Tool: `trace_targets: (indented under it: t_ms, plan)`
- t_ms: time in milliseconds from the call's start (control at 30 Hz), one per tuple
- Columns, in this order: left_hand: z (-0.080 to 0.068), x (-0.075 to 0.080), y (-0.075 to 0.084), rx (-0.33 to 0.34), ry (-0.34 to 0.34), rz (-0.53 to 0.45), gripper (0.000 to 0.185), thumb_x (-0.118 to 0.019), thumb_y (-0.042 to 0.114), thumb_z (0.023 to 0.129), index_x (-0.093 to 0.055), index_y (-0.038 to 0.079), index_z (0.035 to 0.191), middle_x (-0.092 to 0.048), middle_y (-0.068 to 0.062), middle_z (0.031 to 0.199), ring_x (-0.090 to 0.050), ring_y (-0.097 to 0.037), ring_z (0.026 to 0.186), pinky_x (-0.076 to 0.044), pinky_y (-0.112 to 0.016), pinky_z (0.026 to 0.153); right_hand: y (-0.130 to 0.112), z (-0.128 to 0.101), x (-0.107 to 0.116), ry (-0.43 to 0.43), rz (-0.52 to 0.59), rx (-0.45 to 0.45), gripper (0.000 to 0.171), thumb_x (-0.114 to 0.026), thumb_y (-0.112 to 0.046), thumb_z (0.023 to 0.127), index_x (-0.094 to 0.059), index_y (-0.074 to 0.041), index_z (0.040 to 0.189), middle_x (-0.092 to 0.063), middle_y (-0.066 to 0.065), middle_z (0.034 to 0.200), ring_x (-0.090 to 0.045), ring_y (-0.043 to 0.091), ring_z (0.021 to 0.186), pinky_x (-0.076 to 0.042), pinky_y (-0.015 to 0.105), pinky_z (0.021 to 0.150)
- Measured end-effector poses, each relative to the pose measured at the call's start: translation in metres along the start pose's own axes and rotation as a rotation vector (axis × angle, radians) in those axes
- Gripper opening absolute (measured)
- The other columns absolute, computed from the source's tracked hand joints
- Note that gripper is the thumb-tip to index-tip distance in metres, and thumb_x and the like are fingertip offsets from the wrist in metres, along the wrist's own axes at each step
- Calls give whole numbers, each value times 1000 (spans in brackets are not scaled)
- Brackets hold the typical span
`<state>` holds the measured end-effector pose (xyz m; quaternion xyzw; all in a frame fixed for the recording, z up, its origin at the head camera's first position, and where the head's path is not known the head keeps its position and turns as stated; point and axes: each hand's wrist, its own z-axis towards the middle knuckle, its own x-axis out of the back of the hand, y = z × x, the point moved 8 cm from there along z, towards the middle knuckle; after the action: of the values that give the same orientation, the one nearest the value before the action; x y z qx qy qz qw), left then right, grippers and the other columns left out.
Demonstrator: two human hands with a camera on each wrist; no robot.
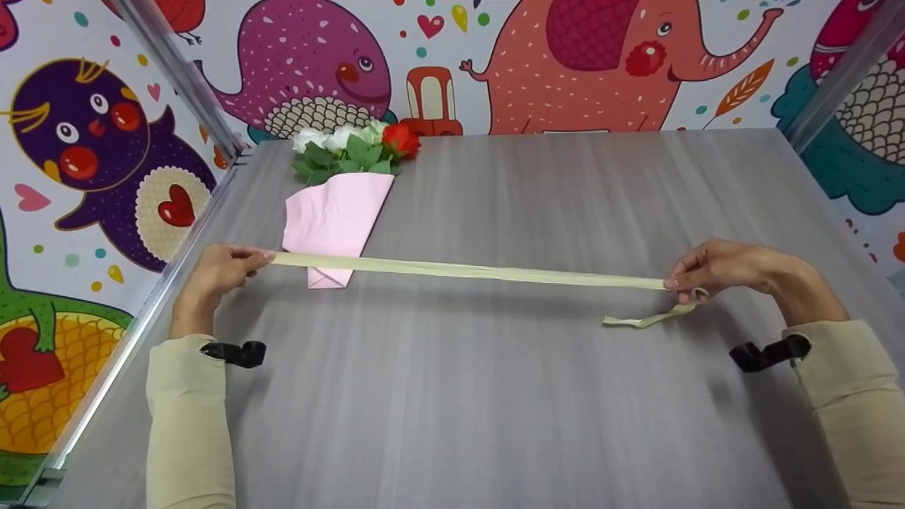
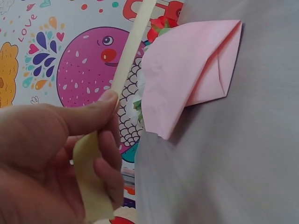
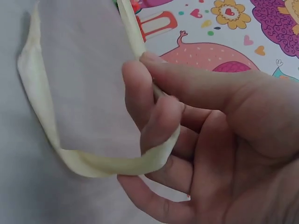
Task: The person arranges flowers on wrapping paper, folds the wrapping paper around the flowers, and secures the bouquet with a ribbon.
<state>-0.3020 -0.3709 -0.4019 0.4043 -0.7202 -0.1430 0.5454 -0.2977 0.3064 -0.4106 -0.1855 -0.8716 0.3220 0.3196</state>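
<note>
Left hand (image 1: 223, 268) pinches one end of a pale yellow ribbon (image 1: 466, 271) between thumb and forefinger near the left edge of the table (image 1: 495, 396), with a short stub of the strip hanging below the fingers in the left wrist view. Opposite it, toward the right edge, the right hand (image 1: 714, 272) grasps the other end the same way — thumb pressed over the band, the other fingers curled beneath it — and a loose tail (image 1: 647, 319) loops out under that hand and lies on the table. Between the two hands the ribbon is drawn straight and taut, raised just above the surface, and it crosses over the lower tip of a pink paper cone (image 1: 336, 219) that lies toward the far left corner. That cone wraps a small bouquet (image 1: 353, 148) of white and red flowers with green leaves, whose heads point at the far edge. As far as the pictures show, the flowers are already wrapped and the ribbon is stretched out at full length — but it is not yet passed round the cone, and no knot or bow is tied, so by my judgement the binding itself is all left to do.
</note>
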Motion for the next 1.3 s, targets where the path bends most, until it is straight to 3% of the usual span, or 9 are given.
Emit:
trace_targets:
  t_ms: [133,233,333,533,667,833,1033,1300]
  plan:
    - [-1,7,-4,0,10,-2,55,-59,40,100,-58,-2,134,-57,-6,105,-49,-23,97,-41,-31,80,10,-7,6,-6,-29,-14,37,-63,-32,99,-68,2,110,-67,-5,78,-57,9,76,-49,30,76]
    - [-1,11,-12,17,12,3,54,-60,40,99,-59,-1,134,-58,-1,98,-49,-21,94,-42,-29,77,21,-17,14,37,-53,-26,37,-62,-32,99,-68,3,108,-65,-3,77,-57,11,78,-46,30,76]
    - [1,13,-20,30,20,13,52,-62,37,99,-60,-2,133,-59,2,94,-49,-20,93,-41,-29,77,33,-29,27,142,-65,-25,38,-62,-32,99,-69,3,109,-66,-1,81,-57,13,82,-46,29,76]
    - [2,2,-30,19,-15,62,51,-59,31,100,-57,-7,135,-58,-3,97,-49,-22,94,-38,-30,77,50,-42,40,367,-2,-15,44,-67,-38,95,-70,-1,119,-75,-3,90,-58,15,81,-52,29,74]
    - [1,-6,-34,-1,-48,89,47,-58,25,101,-56,-11,133,-60,-1,89,-52,-17,85,-42,-28,73,61,-43,38,428,2,-26,51,-67,-42,94,-68,-1,125,-75,-4,89,-59,16,77,-48,32,73]
    - [1,-11,-38,-33,-72,101,40,-57,18,102,-59,-14,125,-57,4,74,-51,-10,71,-44,-26,64,75,-43,34,430,-26,-53,55,-63,-42,97,-66,3,128,-69,-1,84,-57,16,74,-46,31,67]
    - [0,-14,-40,-38,-72,108,37,-58,16,101,-60,-16,120,-59,4,71,-52,-9,68,-45,-26,61,84,-44,31,403,-3,-74,55,-58,-40,101,-62,8,126,-70,-1,81,-56,14,69,-49,28,64]
    - [1,-17,-44,-31,-60,113,37,-59,16,99,-62,-14,121,-60,4,75,-52,-11,71,-45,-26,64,96,-42,24,313,-45,-97,42,-59,-31,101,-63,8,118,-70,0,85,-58,11,71,-53,26,66]
